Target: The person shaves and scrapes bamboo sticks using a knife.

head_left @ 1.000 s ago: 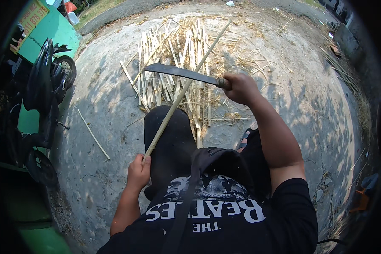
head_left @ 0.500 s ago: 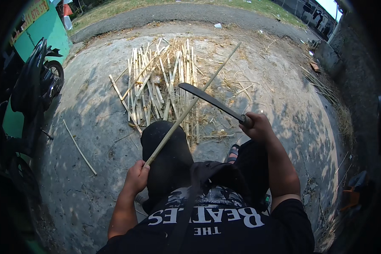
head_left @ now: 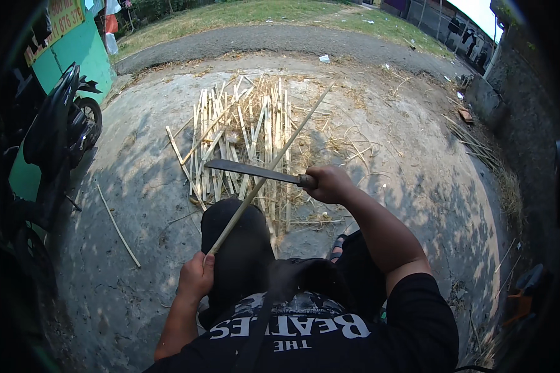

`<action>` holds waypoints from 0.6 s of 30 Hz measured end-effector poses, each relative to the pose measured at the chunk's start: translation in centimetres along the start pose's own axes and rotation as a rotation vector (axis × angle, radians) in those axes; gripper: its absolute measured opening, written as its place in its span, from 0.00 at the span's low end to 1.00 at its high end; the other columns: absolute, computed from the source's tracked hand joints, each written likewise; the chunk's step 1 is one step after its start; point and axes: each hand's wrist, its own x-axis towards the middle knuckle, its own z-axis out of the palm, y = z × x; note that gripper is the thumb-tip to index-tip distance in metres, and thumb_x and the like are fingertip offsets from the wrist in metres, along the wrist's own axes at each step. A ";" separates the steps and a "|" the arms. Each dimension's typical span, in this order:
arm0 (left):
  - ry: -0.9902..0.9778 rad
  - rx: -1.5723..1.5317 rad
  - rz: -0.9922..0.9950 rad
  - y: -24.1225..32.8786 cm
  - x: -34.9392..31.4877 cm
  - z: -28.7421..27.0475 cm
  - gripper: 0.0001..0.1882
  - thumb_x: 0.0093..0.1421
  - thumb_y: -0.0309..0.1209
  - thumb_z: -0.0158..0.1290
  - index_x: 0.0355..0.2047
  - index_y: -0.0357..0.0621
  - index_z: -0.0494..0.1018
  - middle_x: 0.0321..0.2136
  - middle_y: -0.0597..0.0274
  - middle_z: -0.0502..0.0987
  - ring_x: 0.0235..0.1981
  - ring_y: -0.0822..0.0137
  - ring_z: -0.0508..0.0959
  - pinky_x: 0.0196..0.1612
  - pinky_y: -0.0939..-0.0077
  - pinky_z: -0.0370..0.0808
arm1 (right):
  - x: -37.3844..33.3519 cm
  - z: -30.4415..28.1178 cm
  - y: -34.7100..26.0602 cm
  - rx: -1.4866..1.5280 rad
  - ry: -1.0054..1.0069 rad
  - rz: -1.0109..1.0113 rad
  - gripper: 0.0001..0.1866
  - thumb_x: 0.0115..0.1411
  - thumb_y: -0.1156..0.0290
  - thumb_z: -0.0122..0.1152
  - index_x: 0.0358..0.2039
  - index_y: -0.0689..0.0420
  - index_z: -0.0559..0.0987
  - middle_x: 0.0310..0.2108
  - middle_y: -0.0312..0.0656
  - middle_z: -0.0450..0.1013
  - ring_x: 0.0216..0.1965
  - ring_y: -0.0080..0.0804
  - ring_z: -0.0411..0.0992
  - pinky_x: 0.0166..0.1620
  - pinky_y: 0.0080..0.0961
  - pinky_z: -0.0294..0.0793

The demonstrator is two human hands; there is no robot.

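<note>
My left hand [head_left: 196,275] is closed around the near end of a long bamboo strip [head_left: 290,138], which slants up and away to the right over my bent knee. In my right hand [head_left: 330,184] is the wooden handle of a machete [head_left: 242,168]. Its dark blade points left and crosses the strip about midway; whether the edge bites into the bamboo I cannot tell. Beyond my knees lies a pile of split bamboo strips [head_left: 270,127] on the concrete.
A single strip [head_left: 117,225] lies on the ground at left. A parked motorbike [head_left: 62,130] stands by a green wall [head_left: 93,59] at far left. More thin sticks [head_left: 473,140] lie along the right side, near an orange object [head_left: 518,308]. Shavings surround the pile.
My right hand and the machete have moved left and nearer along the strip, and the blade now lies more level. My left hand keeps its hold. The view has tilted up slightly.
</note>
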 end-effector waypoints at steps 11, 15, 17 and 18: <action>-0.059 0.088 0.038 1.3 0.1 -0.7 0.22 0.72 0.46 0.46 0.31 0.38 0.69 0.22 0.35 0.76 0.29 0.30 0.78 0.30 0.42 0.73 | -1.5 1.9 3.0 -0.061 0.014 0.014 0.12 0.58 0.55 0.63 0.31 0.50 0.79 0.25 0.46 0.78 0.29 0.50 0.79 0.34 0.48 0.77; -0.044 0.055 0.083 1.7 -1.1 -0.3 0.21 0.71 0.45 0.49 0.31 0.38 0.70 0.22 0.37 0.76 0.28 0.31 0.78 0.30 0.43 0.73 | -2.8 0.2 -1.3 -0.131 -0.042 -0.077 0.17 0.58 0.48 0.65 0.31 0.49 0.79 0.22 0.43 0.77 0.28 0.50 0.79 0.33 0.48 0.76; -0.042 0.080 0.092 2.2 -0.8 0.0 0.20 0.71 0.44 0.49 0.31 0.38 0.69 0.21 0.37 0.76 0.28 0.31 0.78 0.30 0.43 0.73 | -2.8 0.7 -1.6 -0.160 -0.079 -0.116 0.16 0.58 0.49 0.65 0.32 0.49 0.80 0.22 0.44 0.77 0.28 0.50 0.79 0.33 0.48 0.76; -0.038 0.105 0.092 2.2 -1.0 0.1 0.20 0.71 0.44 0.50 0.31 0.38 0.69 0.21 0.38 0.76 0.27 0.32 0.78 0.30 0.43 0.73 | -2.5 1.4 -1.4 -0.163 -0.090 -0.145 0.15 0.58 0.51 0.64 0.31 0.49 0.80 0.22 0.44 0.77 0.28 0.50 0.79 0.34 0.48 0.76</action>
